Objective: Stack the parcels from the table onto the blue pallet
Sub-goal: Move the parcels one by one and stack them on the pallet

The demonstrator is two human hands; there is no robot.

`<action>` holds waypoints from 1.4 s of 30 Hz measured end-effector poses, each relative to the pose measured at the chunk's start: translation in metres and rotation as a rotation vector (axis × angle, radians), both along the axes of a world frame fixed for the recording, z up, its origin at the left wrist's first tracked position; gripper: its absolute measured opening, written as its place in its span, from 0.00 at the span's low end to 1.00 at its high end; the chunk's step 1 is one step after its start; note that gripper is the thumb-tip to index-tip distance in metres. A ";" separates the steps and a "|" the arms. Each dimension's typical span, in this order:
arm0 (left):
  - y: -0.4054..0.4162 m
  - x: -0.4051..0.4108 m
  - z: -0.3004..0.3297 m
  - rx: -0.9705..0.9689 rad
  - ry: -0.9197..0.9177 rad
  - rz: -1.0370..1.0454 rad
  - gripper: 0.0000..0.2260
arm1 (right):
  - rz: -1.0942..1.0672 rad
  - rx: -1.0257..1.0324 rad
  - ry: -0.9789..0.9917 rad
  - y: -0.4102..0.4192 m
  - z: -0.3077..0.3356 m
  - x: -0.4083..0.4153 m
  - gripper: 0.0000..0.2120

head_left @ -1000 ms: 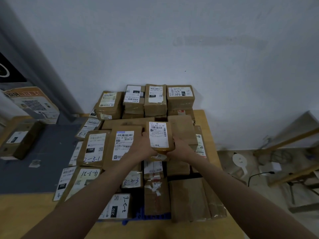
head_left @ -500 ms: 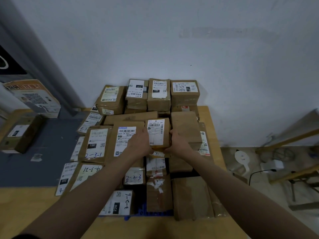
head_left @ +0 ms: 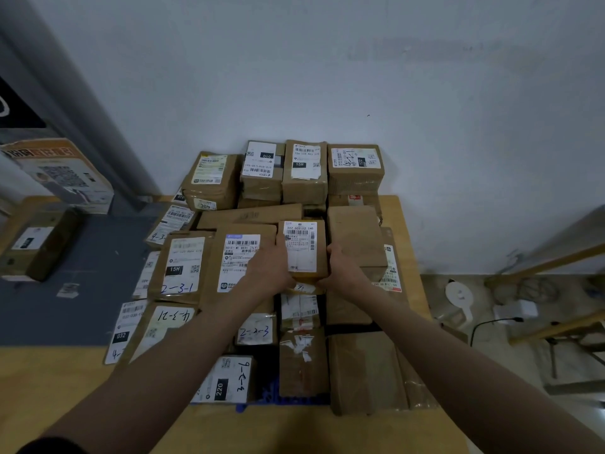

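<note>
Nearest, at six o'clock, a strip of the blue pallet [head_left: 296, 398] peeks out under the front parcels, which sit on the wooden counter [head_left: 49, 381]. Just above it lie a parcel marked "220" [head_left: 226, 380] at seven o'clock and a taped brown parcel [head_left: 302, 362] beside it. Both bare forearms reach in from the bottom corners toward the middle of the heap. There the left hand [head_left: 268, 270] and right hand [head_left: 343, 268] clasp a small labelled parcel [head_left: 302, 249] from either side — fingers curled round its edges, its white label facing up. It rests on top of the stack, touching the larger parcel with a blue-topped label [head_left: 240, 257] at its nine o'clock. Farther back, at twelve o'clock, a row of taller parcels [head_left: 306, 172] stands against the pale wall [head_left: 327, 77] — a white kettle [head_left: 458, 298] sits on the floor at three o'clock.
</note>
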State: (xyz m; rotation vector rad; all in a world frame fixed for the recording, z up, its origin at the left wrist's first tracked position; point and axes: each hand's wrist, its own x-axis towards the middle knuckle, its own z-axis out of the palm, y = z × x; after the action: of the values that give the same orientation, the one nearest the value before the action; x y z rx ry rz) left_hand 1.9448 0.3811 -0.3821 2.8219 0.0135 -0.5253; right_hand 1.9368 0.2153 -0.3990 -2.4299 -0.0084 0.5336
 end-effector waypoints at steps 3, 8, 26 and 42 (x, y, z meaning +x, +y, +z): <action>-0.003 0.000 -0.001 0.063 -0.021 -0.032 0.46 | 0.014 -0.050 0.008 0.002 0.002 0.002 0.33; -0.003 -0.008 0.004 0.151 -0.016 -0.086 0.42 | 0.039 -0.132 0.032 0.009 0.012 -0.004 0.32; 0.062 -0.078 0.061 0.221 0.201 -0.268 0.25 | 0.218 -0.352 0.133 0.047 0.107 -0.084 0.23; 0.256 -0.199 0.060 0.192 0.251 0.050 0.21 | 0.632 -0.314 0.083 0.228 0.098 -0.132 0.25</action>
State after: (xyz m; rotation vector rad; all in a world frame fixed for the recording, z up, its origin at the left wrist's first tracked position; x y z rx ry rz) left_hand 1.7454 0.6371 -0.3224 2.9084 0.1935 -0.9078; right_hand 1.8048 0.4432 -0.3010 -2.6879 -0.7253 0.9717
